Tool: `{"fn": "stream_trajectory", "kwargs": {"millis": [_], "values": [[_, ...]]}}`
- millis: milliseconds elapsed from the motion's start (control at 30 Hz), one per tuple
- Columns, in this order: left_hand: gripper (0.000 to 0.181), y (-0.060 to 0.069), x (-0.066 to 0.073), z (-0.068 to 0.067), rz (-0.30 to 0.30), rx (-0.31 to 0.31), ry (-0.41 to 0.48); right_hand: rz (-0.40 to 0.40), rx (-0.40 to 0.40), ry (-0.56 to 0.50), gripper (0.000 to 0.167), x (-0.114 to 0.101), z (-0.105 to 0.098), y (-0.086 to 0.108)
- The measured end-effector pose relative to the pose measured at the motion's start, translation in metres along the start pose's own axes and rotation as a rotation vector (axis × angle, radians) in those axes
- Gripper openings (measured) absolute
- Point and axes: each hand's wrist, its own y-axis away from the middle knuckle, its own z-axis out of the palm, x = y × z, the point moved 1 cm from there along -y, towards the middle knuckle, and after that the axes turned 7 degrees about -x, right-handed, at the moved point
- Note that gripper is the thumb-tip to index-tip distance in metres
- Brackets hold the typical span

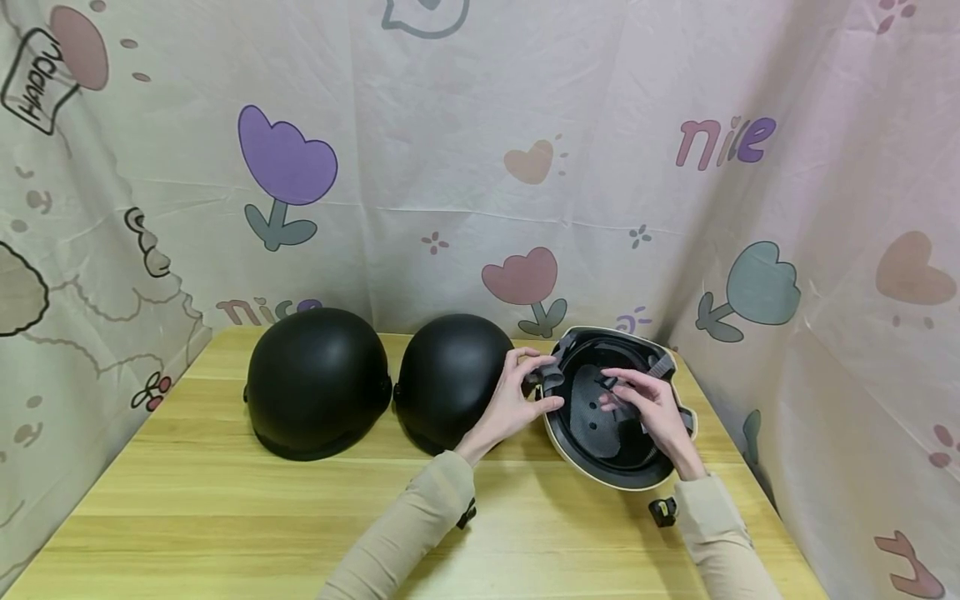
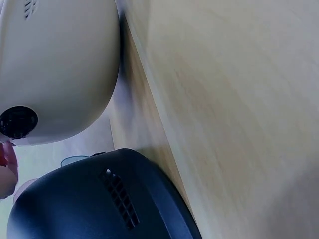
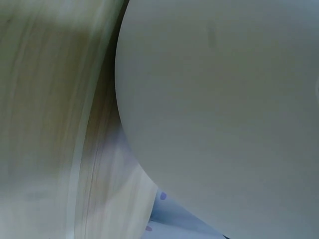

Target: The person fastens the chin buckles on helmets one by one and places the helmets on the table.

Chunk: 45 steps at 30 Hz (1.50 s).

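A white helmet (image 1: 686,375) lies upturned at the right of the table, its black padded inside facing up. At its left rim my left hand (image 1: 506,404) has thumb and fingers curled round a grey strap (image 1: 552,377). Over the hollow, my right hand (image 1: 654,408) bends its fingers near a small black buckle-like piece (image 1: 606,382); blur hides whether they grip it. Another grey strap (image 1: 662,367) runs at the right rim. The white shell (image 2: 65,64) fills the upper left of the left wrist view, and the helmet's shell (image 3: 224,109) covers most of the right wrist view.
Two black helmets stand dome-up on the wooden table (image 1: 247,533): a larger one (image 1: 318,383) at left, and another (image 1: 453,379) beside my left hand. A printed cloth (image 1: 420,142) hangs behind and at both sides. My wrists carry small black devices (image 1: 663,512).
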Motion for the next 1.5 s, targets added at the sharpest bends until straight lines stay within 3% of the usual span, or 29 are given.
{"fn": "stream_trajectory", "kwargs": {"millis": [333,667,1000,1133,1267,1400,1500], "values": [[0.042,-0.001,0.004,-0.007,0.033,0.081,0.158,-0.019,0.009,-0.044,0.025,-0.004,0.002,0.001],[0.046,-0.001,0.004,-0.013,0.124,0.033,0.428,-0.085,0.029,-0.103,0.021,-0.001,0.001,0.001],[0.043,-0.005,0.010,-0.005,0.209,0.043,0.514,-0.147,0.057,-0.143,0.022,-0.002,0.001,0.002],[0.042,-0.006,0.016,0.001,0.212,0.025,0.529,-0.165,0.122,-0.118,0.019,-0.002,0.002,0.003],[0.042,-0.008,0.021,0.009,0.240,-0.014,0.486,-0.165,0.156,-0.096,0.019,-0.001,0.003,0.003],[0.041,-0.010,0.024,0.014,0.276,-0.049,0.410,-0.179,0.158,-0.082,0.020,0.000,0.002,0.003],[0.039,-0.011,0.026,0.016,0.276,-0.042,0.306,-0.193,0.161,-0.082,0.020,0.001,0.002,0.004]]}}
